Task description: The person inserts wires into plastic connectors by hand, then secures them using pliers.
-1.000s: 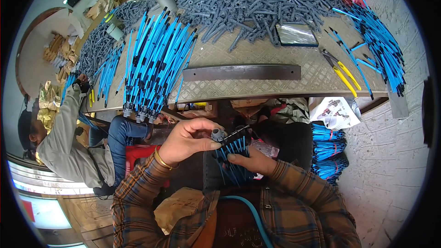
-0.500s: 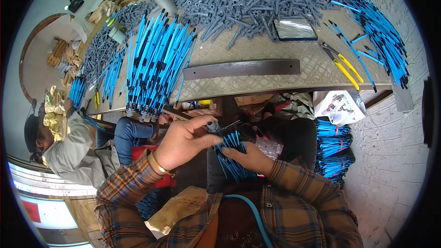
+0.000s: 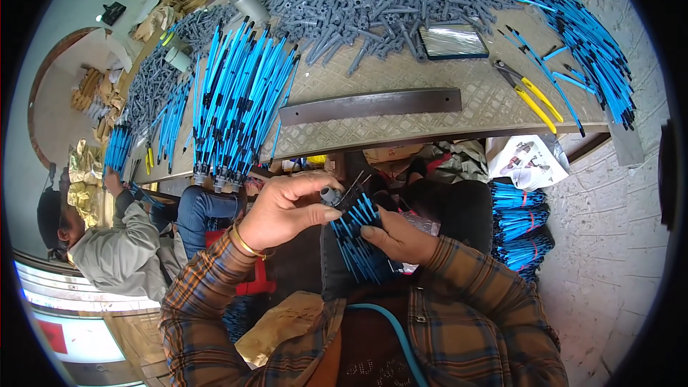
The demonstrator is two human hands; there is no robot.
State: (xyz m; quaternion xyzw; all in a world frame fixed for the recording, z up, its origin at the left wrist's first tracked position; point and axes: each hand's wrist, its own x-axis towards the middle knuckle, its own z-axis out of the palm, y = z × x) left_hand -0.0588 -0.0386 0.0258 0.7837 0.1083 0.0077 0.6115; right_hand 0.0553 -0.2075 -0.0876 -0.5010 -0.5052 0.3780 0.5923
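Above my lap, my left hand (image 3: pixel 281 216) pinches a short grey plastic tube (image 3: pixel 330 195) between thumb and fingers. Its open round end shows. Just to the right, my right hand (image 3: pixel 405 238) is closed round a bundle of thin blue rods (image 3: pixel 355 244), the thumb lying across their near side. The rods lean, with their upper ends close to the grey tube. A few thin dark wires or pins (image 3: pixel 357 185) stick up beside the tube; I cannot tell which hand holds them.
Ahead on the table (image 3: pixel 315 145) lie heaped grey tubes (image 3: pixel 337 7), blue rods (image 3: pixel 240 100), a dark metal bar (image 3: pixel 371 106), a tray of thin pins (image 3: pixel 453 41) and yellow-handled pliers (image 3: pixel 532 100). A co-worker (image 3: pixel 118 244) sits at left. Tied rod bundles (image 3: pixel 517 226) lie at right.
My right hand has shifted slightly right, and more of the blue rods shows below my left thumb. The thin wires now stand more upright. My left hand still pinches the grey tube.
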